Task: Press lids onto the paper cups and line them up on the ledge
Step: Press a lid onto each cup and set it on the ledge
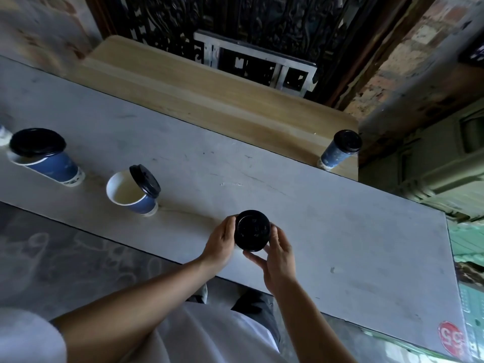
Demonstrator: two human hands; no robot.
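Your fingers curl round the black lid (252,230) from both sides: your left hand (221,242) grips its left edge, and your right hand (279,258) grips its near right edge. Whatever is beneath the lid is hidden. You hold it over the near edge of the grey table (340,231). To the left stand the middle cup (131,197), its lid tilted on the rim, and the leftmost cup (56,166), its lid sitting askew. At far right, a capped cup (337,150) stands on the wooden ledge (209,100).
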